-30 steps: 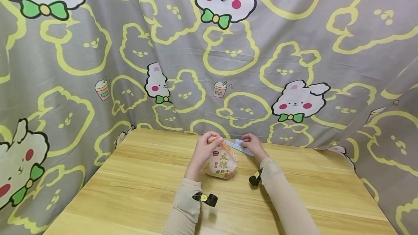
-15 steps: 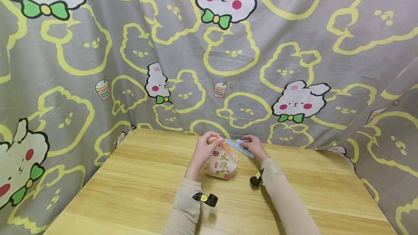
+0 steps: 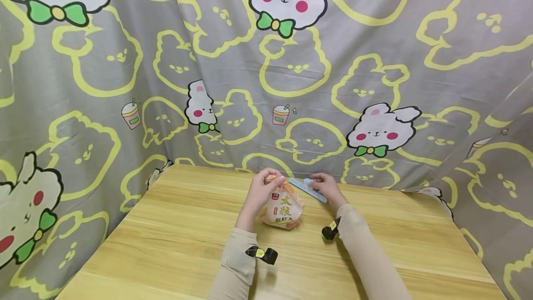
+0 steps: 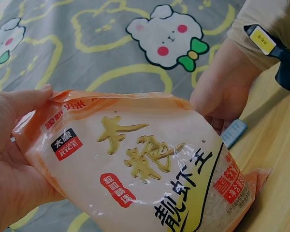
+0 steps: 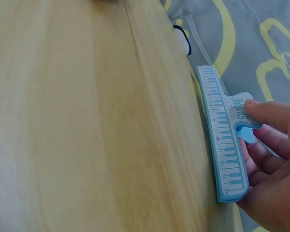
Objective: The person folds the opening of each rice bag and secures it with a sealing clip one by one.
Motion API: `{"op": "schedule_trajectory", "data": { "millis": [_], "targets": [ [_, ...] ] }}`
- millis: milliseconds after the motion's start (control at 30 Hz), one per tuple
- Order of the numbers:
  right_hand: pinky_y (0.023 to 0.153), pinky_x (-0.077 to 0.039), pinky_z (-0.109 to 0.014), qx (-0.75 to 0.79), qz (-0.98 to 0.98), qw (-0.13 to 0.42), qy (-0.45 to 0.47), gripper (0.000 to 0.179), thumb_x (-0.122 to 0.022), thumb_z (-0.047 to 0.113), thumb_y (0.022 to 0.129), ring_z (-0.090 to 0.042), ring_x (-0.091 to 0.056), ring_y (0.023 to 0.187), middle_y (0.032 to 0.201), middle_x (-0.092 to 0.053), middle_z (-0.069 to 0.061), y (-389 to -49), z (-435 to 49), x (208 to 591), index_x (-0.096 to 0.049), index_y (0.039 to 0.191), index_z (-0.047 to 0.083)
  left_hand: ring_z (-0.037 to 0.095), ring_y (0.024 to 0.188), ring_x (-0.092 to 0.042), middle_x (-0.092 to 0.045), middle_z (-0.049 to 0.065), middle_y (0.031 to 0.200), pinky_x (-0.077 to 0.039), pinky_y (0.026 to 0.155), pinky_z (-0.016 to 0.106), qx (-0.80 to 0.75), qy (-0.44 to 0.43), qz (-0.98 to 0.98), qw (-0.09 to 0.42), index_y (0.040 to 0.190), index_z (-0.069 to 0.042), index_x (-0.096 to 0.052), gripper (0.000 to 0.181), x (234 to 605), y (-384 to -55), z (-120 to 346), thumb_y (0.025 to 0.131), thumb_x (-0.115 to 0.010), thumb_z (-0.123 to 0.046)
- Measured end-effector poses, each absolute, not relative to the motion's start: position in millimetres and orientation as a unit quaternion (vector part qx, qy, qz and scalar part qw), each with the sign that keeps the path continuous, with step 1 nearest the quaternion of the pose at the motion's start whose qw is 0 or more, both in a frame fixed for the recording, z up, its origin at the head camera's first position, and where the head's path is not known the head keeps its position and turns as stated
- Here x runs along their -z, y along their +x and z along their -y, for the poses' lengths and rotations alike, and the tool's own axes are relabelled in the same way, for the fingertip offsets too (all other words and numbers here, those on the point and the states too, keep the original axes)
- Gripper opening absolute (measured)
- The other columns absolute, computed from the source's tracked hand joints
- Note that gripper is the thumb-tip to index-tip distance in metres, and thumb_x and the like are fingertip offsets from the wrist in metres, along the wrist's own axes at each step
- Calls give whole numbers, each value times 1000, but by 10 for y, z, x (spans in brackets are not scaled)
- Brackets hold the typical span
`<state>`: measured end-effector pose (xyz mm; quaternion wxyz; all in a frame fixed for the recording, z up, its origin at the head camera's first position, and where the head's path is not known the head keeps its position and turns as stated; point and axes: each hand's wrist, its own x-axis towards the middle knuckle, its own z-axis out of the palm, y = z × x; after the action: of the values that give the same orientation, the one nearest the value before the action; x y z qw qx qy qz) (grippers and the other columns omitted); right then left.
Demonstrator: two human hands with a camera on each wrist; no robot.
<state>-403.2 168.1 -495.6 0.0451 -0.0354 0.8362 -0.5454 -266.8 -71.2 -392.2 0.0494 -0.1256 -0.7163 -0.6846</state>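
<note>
- The rice bag (image 3: 283,209) is stood on the wooden table (image 3: 175,244), near its far edge, with its printed front turned toward the wearer.
- The bag's top corner is gripped by the left hand (image 3: 265,185), thumb over the orange upper edge and fingers behind; presumably the soft pack is kept upright this way, as such film would tend to sag if let go.
- The pale blue clip (image 5: 226,140) is pinched by the right hand (image 5: 275,154), with the thumb laid on the upper tab (the one lettered "Music") and fingers curled beneath; by this hold the long bar is probably left free of the fingers along most of its length.
- The clip is held just beside the bag's top, on its right; no bag film is seen between its bars in the right wrist view. Whether the bars are parted cannot be told.
- A black wrist camera is worn on each sleeve, the left one (image 3: 266,255) and the right one (image 3: 331,230), seemingly so that each hand's work is faced.
</note>
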Motion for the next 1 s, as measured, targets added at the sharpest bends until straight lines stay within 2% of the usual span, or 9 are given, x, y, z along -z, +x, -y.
{"op": "schedule_trajectory", "data": {
  "millis": [233, 500, 767, 1000],
  "targets": [
    [70, -48, -25, 551, -832, 49, -27, 39, -68, 15, 90, -14, -58, 82, 102, -61, -8, -3986, -1697, 4896, -60, 125, -1, 10, 82, -65, -67, 25, 109, -52, 75, 28, 691, -119, 710, 55, 106, 3, -60, 21, 4150, -2847, 712, 95, -64, -14],
    [72, -49, -22, 551, -832, 38, -47, 40, -67, 15, 91, -10, -56, 85, 106, -62, -11, -3924, -1739, 4822, -59, 126, -2, 7, 78, -64, -69, 5, 94, -51, 72, 26, 693, -118, 708, 75, 103, -1, -61, 21, 4190, -2856, 690, 93, -67, -19],
    [74, -50, -22, 564, -822, 30, -73, 42, -67, 14, 91, -9, -55, 83, 104, -60, -11, -3840, -1767, 4719, -56, 127, -5, 8, 82, -66, -70, 17, 100, -52, 74, 26, 691, -117, 708, 91, 100, -3, -63, 18, 4170, -2847, 672, 92, -67, -18],
    [73, -50, -22, 567, -819, 31, -75, 43, -67, 15, 92, -9, -56, 83, 103, -61, -8, -3795, -1818, 4641, -56, 129, -4, 14, 91, -68, -69, 20, 107, -52, 80, 28, 680, -110, 719, 92, 102, -2, -63, 19, 4149, -2846, 674, 92, -67, -18]
  ]
}}
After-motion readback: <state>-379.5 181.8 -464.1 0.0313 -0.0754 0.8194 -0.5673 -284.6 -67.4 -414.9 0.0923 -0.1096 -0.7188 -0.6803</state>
